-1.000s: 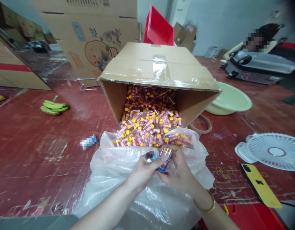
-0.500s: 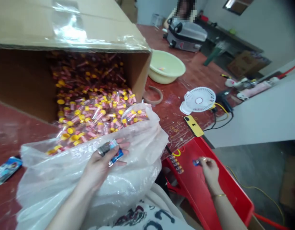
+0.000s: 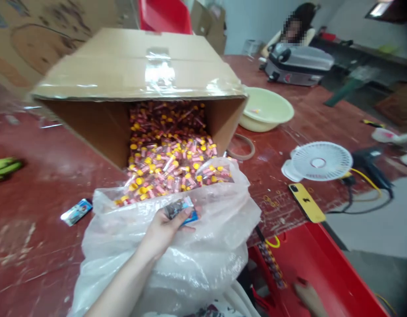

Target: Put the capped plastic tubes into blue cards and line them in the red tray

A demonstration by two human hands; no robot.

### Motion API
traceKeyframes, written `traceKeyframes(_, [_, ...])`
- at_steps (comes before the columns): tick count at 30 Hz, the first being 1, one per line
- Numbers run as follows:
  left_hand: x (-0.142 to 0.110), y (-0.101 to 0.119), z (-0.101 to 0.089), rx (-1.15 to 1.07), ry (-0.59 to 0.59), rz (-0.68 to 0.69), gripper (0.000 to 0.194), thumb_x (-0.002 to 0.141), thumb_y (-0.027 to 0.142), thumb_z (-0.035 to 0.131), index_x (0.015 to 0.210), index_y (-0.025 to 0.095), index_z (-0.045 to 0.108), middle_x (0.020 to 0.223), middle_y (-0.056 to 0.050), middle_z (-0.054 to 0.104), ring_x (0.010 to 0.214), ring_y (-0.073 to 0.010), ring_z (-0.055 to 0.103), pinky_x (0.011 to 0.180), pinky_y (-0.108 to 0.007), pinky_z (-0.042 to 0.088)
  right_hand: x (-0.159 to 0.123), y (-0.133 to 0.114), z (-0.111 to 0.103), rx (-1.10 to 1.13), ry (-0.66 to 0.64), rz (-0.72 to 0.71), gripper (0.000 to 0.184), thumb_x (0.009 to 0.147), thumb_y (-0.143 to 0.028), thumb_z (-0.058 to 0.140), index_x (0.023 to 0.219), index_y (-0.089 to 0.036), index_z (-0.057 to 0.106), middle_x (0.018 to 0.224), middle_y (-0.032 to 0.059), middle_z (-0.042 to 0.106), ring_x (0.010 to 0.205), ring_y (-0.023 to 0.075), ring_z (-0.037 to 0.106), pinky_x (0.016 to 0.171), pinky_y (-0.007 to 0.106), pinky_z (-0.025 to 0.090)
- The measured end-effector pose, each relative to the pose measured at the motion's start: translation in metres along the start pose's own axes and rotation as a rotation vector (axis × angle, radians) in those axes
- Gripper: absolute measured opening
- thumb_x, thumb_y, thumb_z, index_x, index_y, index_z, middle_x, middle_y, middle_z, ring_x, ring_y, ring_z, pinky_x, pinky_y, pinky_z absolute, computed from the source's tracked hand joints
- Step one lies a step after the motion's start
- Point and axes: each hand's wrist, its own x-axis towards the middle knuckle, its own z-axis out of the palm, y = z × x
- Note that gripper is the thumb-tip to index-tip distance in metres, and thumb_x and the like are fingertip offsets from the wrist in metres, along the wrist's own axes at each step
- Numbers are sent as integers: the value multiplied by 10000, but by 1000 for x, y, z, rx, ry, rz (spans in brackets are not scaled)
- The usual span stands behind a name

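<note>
In my left hand (image 3: 162,231) is a small flat blue-and-grey packet (image 3: 177,208), pinched under the thumb above a white plastic bag (image 3: 163,259). That bag spreads from the mouth of a cardboard box (image 3: 193,68) full of small pink tubes with yellow caps (image 3: 177,169). My right hand (image 3: 307,295) is low over a red tray (image 3: 322,251), beside a row of small dark-and-light pieces (image 3: 272,266). Motion blurs its fingers, so what they hold does not show. A similar blue packet (image 3: 76,212) lies on the table left of the bag.
On the red table (image 3: 41,255) are a pale green basin (image 3: 267,125), a tape roll (image 3: 244,147), a white fan (image 3: 318,160), a yellow phone (image 3: 307,202) and green bananas (image 3: 5,168). Across the table, a person sits behind a grey suitcase (image 3: 298,66).
The view has swung left and up. My right hand has moved lower and nearer to me over the red tray. My left hand still holds the packet over the bag.
</note>
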Motion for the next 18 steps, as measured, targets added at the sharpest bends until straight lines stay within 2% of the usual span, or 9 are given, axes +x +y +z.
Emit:
traceKeyframes(2, [2, -2, -4, -2, 11, 9, 367, 639, 408, 816, 875, 139, 735, 872, -102, 750, 797, -239, 695, 573, -283, 587, 17, -28, -5, -28, 16, -32, 194, 491, -504, 604, 506, -363, 471, 432, 59, 504, 353, 270, 485, 363, 448, 385])
traceKeyframes(4, [5, -4, -5, -15, 16, 5, 332, 610, 394, 839, 791, 133, 739, 781, -81, 739, 712, -203, 681, 547, -260, 576, 30, -84, -1, -34, 76, -179, 118, 603, -434, 580, 689, -365, 538, 653, 80, 609, 548, 290, 589, 503, 473, 473])
traceKeyframes(5, [6, -4, -5, -21, 9, -3, 324, 598, 386, 848, 767, 132, 738, 740, -70, 729, 676, -187, 670, 537, -252, 572, 35, -121, 7, -25, 65, -322, 143, 677, -382, 572, 811, -336, 559, 789, 84, 636, 680, 289, 624, 609, 478, 509])
traceKeyframes(7, [6, -4, -5, -28, -1, -10, 318, 598, 385, 850, 756, 133, 737, 693, -52, 708, 635, -165, 650, 524, -247, 568, 41, -204, 32, 92, 105, -675, 154, 751, -323, 561, 896, -269, 555, 866, 96, 625, 797, 280, 619, 716, 463, 512])
traceKeyframes(9, [5, -2, -4, -34, -5, -17, 324, 616, 401, 838, 769, 135, 734, 702, -49, 703, 641, -162, 643, 524, -254, 573, 46, -281, 69, 86, -88, -902, 161, 826, -269, 511, 973, -229, 563, 974, 124, 633, 958, 273, 597, 838, 436, 485])
traceKeyframes(11, [2, 1, -5, -52, -13, -31, 350, 613, 406, 839, 809, 136, 733, 765, -61, 715, 684, -172, 652, 534, -260, 579, 51, -337, 109, -91, -326, -958, 209, 852, -227, 478, 1032, -197, 580, 1055, 133, 639, 1044, 266, 572, 907, 412, 446])
traceKeyframes(12, [0, 2, -6, -66, -16, -38, 372, 601, 400, 848, 835, 136, 731, 802, -68, 721, 707, -179, 659, 540, -259, 580, 54, -354, 128, -132, -366, -950, 214, 836, -217, 500, 1022, -169, 593, 1014, 146, 652, 1006, 277, 586, 885, 411, 448])
traceKeyframes(14, [-2, 4, -9, -105, -7, -36, 429, 567, 379, 870, 891, 139, 725, 850, -74, 725, 725, -183, 666, 543, -254, 577, 58, -370, 156, -194, -405, -914, 201, 794, -190, 531, 967, -132, 614, 913, 149, 669, 897, 281, 615, 807, 394, 461])
traceKeyframes(18, [-3, 2, -12, -175, 67, -16, 454, 537, 374, 885, 874, 124, 713, 782, -62, 704, 682, -170, 649, 525, -253, 572, 68, -357, 179, -193, -422, -876, 231, 803, -175, 479, 995, -139, 602, 821, 80, 675, 747, 211, 625, 692, 308, 467])
